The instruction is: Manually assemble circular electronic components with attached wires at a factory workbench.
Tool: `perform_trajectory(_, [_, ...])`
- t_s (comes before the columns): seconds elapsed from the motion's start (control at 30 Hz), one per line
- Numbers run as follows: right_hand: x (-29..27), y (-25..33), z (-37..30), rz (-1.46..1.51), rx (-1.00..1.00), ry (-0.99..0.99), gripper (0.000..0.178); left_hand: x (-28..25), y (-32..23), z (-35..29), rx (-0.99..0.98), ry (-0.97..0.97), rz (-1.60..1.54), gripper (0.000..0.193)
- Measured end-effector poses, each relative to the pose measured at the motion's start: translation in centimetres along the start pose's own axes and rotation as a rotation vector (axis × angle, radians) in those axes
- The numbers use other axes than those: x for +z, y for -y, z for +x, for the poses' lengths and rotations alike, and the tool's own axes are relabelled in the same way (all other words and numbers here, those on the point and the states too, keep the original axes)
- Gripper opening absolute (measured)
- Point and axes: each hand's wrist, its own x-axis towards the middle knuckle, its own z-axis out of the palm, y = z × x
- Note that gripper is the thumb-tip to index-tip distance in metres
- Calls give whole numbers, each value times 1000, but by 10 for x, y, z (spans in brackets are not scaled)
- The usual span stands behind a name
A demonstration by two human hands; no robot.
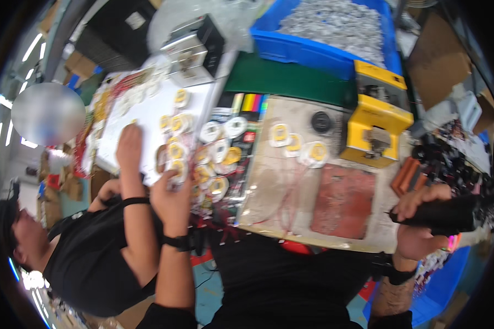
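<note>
My left hand point(172, 204) reaches over the left side of the bench, its fingers curled at a white and yellow round part point(177, 165). Blur hides how firmly they grip it. Several like it lie around, some with thin red wires. On the right, my right hand point(417, 233) is closed on a black cylindrical tool point(447, 214), which lies sideways with a narrow end pointing left. Between my hands is a worn beige work mat point(260, 211) with a reddish plate point(343, 202). More white and yellow round parts point(315, 154) sit near a black round piece point(322, 122).
A yellow fixture point(377, 118) stands at the mat's far right, and a dark metal fixture point(195, 52) at the far left. Behind is a blue bin point(280, 48) of small pale pieces. At left, a co-worker's hand point(129, 147) rests on the white surface point(151, 126).
</note>
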Motion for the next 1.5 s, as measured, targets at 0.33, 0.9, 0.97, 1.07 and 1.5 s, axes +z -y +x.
perform_trajectory(0.33, [35, -22, 83, 142, -86, 42, 97, -43, -93, -9, 135, 195, -412, 28])
perform_trajectory(0.9, [40, -42, 85, 158, 40, 86, 95, 51, -239, -77, 702, 549, -590, 30])
perform_trajectory(0.97, [40, -33, 74, 209, 43, 97, 95, 56, -242, -80, 676, 497, -620, 29])
perform_trajectory(1.07, [46, -23, 58, 201, 78, 92, 96, 60, -239, -85, 650, 479, -618, 28])
perform_trajectory(1.5, [52, -28, 47, -22, 149, 106, 97, 58, -241, -84, 654, 474, -582, 26])
